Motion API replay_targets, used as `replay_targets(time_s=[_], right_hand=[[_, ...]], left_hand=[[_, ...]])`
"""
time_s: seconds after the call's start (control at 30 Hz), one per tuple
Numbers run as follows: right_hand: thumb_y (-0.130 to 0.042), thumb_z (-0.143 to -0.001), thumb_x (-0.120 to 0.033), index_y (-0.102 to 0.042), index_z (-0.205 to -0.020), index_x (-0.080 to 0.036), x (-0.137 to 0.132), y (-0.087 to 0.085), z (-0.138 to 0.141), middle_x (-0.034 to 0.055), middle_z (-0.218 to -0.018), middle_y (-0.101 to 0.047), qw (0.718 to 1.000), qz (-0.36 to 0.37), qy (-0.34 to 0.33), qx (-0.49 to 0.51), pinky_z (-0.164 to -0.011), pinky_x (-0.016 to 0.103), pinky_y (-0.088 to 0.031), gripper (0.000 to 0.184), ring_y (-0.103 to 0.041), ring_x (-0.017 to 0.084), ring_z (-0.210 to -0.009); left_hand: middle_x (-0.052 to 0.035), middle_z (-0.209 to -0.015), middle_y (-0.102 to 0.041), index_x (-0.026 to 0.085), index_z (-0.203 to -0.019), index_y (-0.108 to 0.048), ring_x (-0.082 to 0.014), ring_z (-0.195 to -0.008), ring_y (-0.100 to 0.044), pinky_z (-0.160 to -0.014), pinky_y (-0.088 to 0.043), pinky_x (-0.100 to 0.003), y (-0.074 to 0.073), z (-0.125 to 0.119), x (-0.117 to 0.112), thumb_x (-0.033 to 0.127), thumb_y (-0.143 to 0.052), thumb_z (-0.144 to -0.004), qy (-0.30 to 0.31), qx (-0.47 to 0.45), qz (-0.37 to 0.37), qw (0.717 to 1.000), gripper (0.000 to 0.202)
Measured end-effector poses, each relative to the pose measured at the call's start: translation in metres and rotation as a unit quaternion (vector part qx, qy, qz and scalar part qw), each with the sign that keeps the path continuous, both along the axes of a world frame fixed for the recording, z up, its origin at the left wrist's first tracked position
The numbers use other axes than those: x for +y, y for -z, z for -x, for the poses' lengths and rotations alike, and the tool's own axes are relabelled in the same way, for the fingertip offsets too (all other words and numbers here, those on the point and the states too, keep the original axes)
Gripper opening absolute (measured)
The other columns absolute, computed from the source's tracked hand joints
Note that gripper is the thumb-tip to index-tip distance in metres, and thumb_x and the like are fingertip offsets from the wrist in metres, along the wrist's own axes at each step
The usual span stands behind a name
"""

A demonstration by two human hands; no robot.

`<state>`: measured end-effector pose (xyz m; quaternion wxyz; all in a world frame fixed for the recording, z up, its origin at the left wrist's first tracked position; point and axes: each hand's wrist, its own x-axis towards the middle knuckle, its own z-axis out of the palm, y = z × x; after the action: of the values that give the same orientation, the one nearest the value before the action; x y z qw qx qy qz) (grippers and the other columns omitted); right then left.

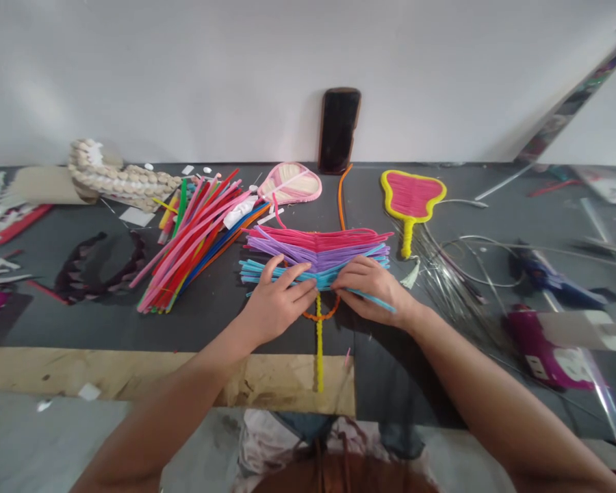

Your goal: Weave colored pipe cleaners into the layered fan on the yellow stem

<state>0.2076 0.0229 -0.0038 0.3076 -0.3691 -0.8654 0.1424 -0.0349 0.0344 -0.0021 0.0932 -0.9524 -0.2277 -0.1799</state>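
In the middle of the table lies a piece made of pipe cleaners (315, 239), with rows of pink, purple and light blue folded around a centre line. A twisted yellow stem (319, 349) and an orange loop (321, 317) show below it. My left hand (282, 294) rests on the blue rows, its fingertips closed at the centre line; what lies under them is hidden. Just beside it, my right hand (367, 287) pinches a light blue pipe cleaner (372, 299), whose loose end sticks out under the palm.
Loose coloured pipe cleaners (195, 239) are heaped to the left. A pink fan with yellow edging (413, 198), wires (446, 274) and a blue glue gun (554, 274) lie to the right. A phone (339, 130) leans against the wall behind a pale pink fan (291, 183).
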Motion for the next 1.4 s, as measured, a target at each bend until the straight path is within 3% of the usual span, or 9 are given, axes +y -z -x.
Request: replay_targets(time_s=[0.1, 0.17, 0.3, 0.33, 0.4, 0.47, 0.53, 0.73, 1.4], right_hand=[[-0.058, -0.088, -0.019, -0.066, -0.090, -0.023, 0.002, -0.011, -0.012, 0.0029, -0.084, -0.070, 0.997, 0.028, 0.038, 0.060, -0.078, 0.037, -0.050, 0.009, -0.062, 0.019, -0.081], [-0.060, -0.087, -0.022, -0.065, -0.098, -0.025, -0.002, -0.022, -0.020, 0.0039, -0.089, -0.069, 0.988, 0.019, 0.115, 0.103, -0.077, 0.039, -0.051, 0.012, -0.063, 0.021, -0.084], [-0.060, -0.086, -0.017, -0.060, -0.117, -0.030, -0.021, -0.047, -0.023, 0.0064, -0.103, -0.065, 0.942, -0.165, 0.263, 0.125, -0.088, 0.048, -0.046, 0.034, -0.060, 0.026, -0.097], [-0.061, -0.085, -0.013, -0.060, -0.117, -0.032, -0.026, -0.051, -0.020, 0.0059, -0.102, -0.066, 0.938, -0.216, 0.250, 0.106, -0.089, 0.049, -0.045, 0.038, -0.059, 0.027, -0.097], [-0.062, -0.082, -0.008, -0.061, -0.116, -0.033, -0.034, -0.051, -0.010, 0.0048, -0.097, -0.068, 0.957, -0.238, 0.163, 0.038, -0.082, 0.045, -0.047, 0.042, -0.059, 0.026, -0.093], [-0.059, -0.085, -0.009, -0.063, -0.114, -0.031, -0.037, -0.043, 0.003, 0.0043, -0.097, -0.070, 0.978, -0.186, 0.084, -0.040, -0.079, 0.041, -0.049, 0.036, -0.058, 0.024, -0.092], [-0.053, -0.089, -0.009, -0.066, -0.106, -0.026, -0.033, -0.028, 0.014, 0.0046, -0.096, -0.070, 0.984, -0.142, 0.056, -0.088, -0.076, 0.039, -0.048, 0.027, -0.058, 0.022, -0.090], [-0.053, -0.092, -0.016, -0.069, -0.093, -0.021, -0.019, 0.002, 0.019, 0.0059, -0.090, -0.069, 0.982, -0.089, 0.061, -0.155, -0.070, 0.036, -0.043, 0.017, -0.053, 0.022, -0.085], [-0.047, -0.090, -0.009, -0.070, -0.106, -0.019, -0.017, 0.000, 0.010, 0.0080, -0.097, -0.067, 0.983, -0.031, 0.028, -0.177, -0.075, 0.035, -0.041, 0.030, -0.049, 0.022, -0.089]], left_hand=[[-0.0020, -0.111, -0.072, 0.022, -0.103, -0.067, -0.0236, -0.124, -0.054, -0.115, -0.022, -0.055, -0.001, -0.002, -0.001, 0.016, -0.057, -0.093, -0.003, -0.007, -0.012, 1.000, 0.015], [-0.0010, -0.109, -0.072, 0.022, -0.100, -0.066, -0.0227, -0.124, -0.054, -0.115, -0.022, -0.054, -0.002, -0.003, -0.002, 0.017, -0.057, -0.092, -0.006, -0.007, -0.017, 1.000, 0.013], [0.0015, -0.106, -0.072, 0.024, -0.095, -0.065, -0.0205, -0.122, -0.054, -0.116, -0.022, -0.053, -0.003, -0.006, -0.003, 0.016, -0.053, -0.094, -0.023, 0.008, -0.033, 0.999, 0.015], [0.0016, -0.106, -0.073, 0.024, -0.095, -0.065, -0.0205, -0.121, -0.055, -0.116, -0.022, -0.053, -0.003, -0.007, -0.003, 0.015, -0.053, -0.094, -0.024, 0.008, -0.036, 0.999, 0.015], [0.0017, -0.107, -0.073, 0.024, -0.094, -0.065, -0.0212, -0.119, -0.057, -0.116, -0.022, -0.053, -0.003, -0.007, -0.004, 0.016, -0.055, -0.093, -0.022, 0.005, -0.040, 0.999, 0.012], [0.0021, -0.108, -0.073, 0.024, -0.096, -0.065, -0.0219, -0.120, -0.056, -0.117, -0.020, -0.053, -0.003, -0.007, -0.004, 0.017, -0.057, -0.091, -0.021, 0.004, -0.036, 0.999, 0.011], [0.0021, -0.110, -0.072, 0.025, -0.099, -0.066, -0.0226, -0.123, -0.054, -0.116, -0.020, -0.053, -0.002, -0.006, -0.004, 0.017, -0.059, -0.091, -0.021, 0.006, -0.028, 0.999, 0.013], [-0.0012, -0.110, -0.072, 0.023, -0.100, -0.068, -0.0231, -0.121, -0.055, -0.114, -0.023, -0.053, 0.000, -0.004, -0.004, 0.018, -0.053, -0.095, -0.017, -0.003, -0.031, 0.999, 0.016], [-0.0019, -0.101, -0.068, 0.025, -0.103, -0.069, -0.0220, -0.109, -0.052, -0.111, -0.023, -0.050, -0.005, 0.006, -0.002, 0.022, -0.055, -0.094, -0.046, 0.003, -0.032, 0.998, 0.017]])
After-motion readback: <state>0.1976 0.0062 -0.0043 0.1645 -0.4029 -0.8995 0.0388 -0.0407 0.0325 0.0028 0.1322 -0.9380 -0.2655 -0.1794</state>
